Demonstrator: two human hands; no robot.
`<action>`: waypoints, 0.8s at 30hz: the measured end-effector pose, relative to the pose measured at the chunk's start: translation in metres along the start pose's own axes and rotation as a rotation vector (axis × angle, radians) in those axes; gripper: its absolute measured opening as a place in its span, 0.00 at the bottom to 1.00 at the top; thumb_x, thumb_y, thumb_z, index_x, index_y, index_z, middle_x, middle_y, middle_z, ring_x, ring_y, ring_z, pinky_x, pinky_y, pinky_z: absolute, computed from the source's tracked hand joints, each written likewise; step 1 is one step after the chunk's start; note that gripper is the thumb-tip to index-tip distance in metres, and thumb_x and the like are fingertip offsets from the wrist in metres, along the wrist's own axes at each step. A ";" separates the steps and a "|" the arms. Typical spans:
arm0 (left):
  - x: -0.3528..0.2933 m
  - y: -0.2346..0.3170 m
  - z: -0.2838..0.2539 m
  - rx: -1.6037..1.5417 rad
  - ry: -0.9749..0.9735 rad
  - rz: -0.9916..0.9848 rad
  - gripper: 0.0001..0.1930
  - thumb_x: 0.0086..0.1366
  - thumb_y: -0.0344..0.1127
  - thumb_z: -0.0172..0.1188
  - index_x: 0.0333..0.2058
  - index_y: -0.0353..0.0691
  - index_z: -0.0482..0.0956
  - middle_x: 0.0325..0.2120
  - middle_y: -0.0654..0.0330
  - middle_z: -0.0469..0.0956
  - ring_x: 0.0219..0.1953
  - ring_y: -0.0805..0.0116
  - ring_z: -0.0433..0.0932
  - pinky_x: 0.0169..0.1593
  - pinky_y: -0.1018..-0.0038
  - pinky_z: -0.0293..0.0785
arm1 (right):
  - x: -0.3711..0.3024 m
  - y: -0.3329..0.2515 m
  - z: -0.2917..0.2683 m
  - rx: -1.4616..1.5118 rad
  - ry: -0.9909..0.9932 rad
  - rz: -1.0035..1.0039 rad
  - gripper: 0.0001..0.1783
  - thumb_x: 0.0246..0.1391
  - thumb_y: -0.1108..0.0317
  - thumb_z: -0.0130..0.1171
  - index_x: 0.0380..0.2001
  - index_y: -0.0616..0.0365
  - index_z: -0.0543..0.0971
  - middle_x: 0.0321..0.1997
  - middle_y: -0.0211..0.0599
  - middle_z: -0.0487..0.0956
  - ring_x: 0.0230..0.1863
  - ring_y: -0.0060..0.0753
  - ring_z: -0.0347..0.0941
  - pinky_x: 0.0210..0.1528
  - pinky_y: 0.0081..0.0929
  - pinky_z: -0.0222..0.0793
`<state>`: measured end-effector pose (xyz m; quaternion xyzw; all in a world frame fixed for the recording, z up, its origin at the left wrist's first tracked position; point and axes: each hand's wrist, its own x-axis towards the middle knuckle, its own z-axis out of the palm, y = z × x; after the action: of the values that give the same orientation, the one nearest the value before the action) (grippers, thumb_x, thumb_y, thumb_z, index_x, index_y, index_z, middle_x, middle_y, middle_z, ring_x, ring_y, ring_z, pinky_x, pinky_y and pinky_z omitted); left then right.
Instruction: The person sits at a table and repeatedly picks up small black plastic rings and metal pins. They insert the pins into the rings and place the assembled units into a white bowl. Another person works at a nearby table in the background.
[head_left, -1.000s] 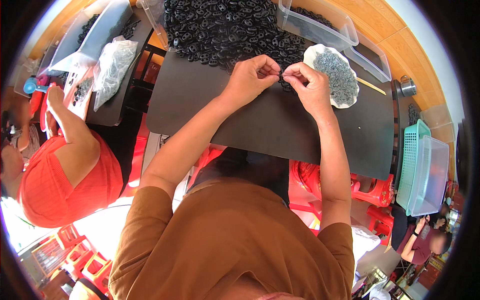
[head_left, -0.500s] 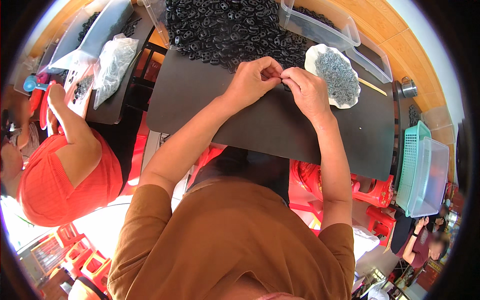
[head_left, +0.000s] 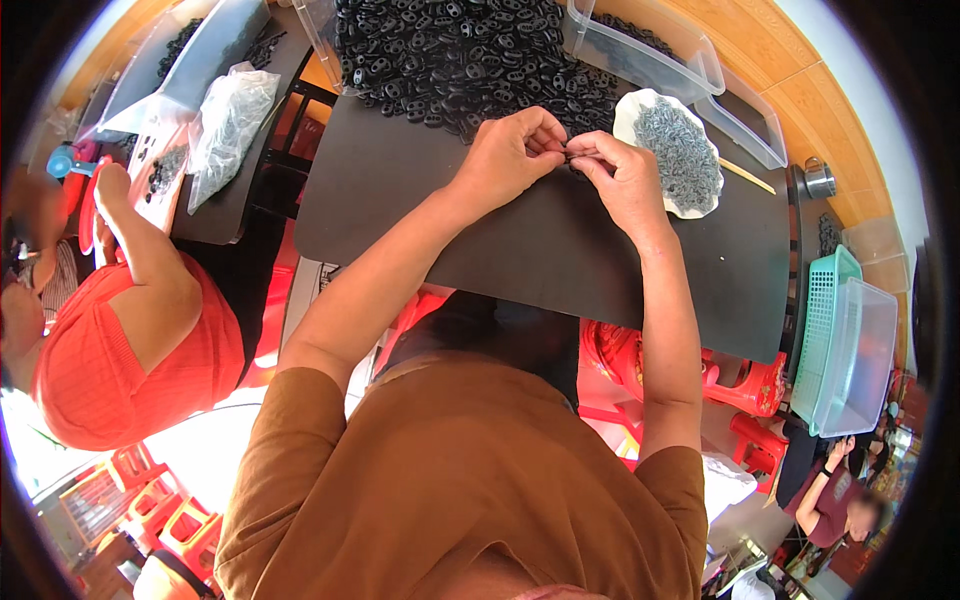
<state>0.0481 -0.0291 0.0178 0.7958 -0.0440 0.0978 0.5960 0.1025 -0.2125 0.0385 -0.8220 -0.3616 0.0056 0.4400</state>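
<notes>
My left hand (head_left: 508,160) is closed in a pinch on a small black plastic piece (head_left: 567,158), of which only a bit shows between the fingertips. From the other side, my right hand (head_left: 622,178) meets it with thumb and fingers pressed together. Whatever the right fingertips hold is too small to make out. Just beyond both hands spreads a large heap of black oval plastic pieces (head_left: 450,65), each with two holes. Beside my right hand sits a white scalloped dish (head_left: 626,118) filled with small grey metal parts (head_left: 680,150) that look like springs.
Clear plastic bins (head_left: 650,58) stand behind the heap on the dark table (head_left: 400,180). A light stick (head_left: 745,175) lies past the dish. At right are a metal cup (head_left: 819,178) and a green basket (head_left: 822,310). A person in red (head_left: 150,340) works at left beside a plastic bag (head_left: 232,130).
My right hand's fingers have shifted slightly and turned at the fingertips, baring more of the dark piece. The left hand stays almost in place.
</notes>
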 end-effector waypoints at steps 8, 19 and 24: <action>0.001 -0.002 -0.001 0.024 0.009 0.002 0.08 0.59 0.27 0.66 0.38 0.38 0.79 0.33 0.61 0.84 0.37 0.75 0.82 0.45 0.76 0.79 | 0.001 -0.002 -0.004 -0.161 0.018 -0.105 0.05 0.53 0.74 0.64 0.34 0.60 0.79 0.33 0.39 0.83 0.35 0.44 0.81 0.35 0.33 0.75; 0.001 -0.004 0.001 -0.045 0.002 0.004 0.07 0.60 0.25 0.64 0.37 0.36 0.78 0.32 0.62 0.82 0.36 0.77 0.81 0.44 0.78 0.79 | -0.002 -0.005 0.002 -0.369 -0.029 -0.197 0.04 0.62 0.68 0.53 0.35 0.56 0.72 0.33 0.40 0.76 0.36 0.52 0.75 0.33 0.45 0.70; 0.001 -0.007 0.003 -0.094 -0.019 -0.007 0.06 0.60 0.24 0.63 0.37 0.36 0.77 0.32 0.62 0.82 0.36 0.77 0.81 0.43 0.78 0.78 | -0.002 -0.005 0.005 -0.384 -0.038 -0.199 0.06 0.63 0.67 0.52 0.34 0.56 0.70 0.32 0.41 0.75 0.35 0.54 0.74 0.32 0.47 0.69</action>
<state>0.0507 -0.0296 0.0104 0.7680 -0.0513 0.0860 0.6326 0.0962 -0.2086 0.0386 -0.8507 -0.4435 -0.0915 0.2669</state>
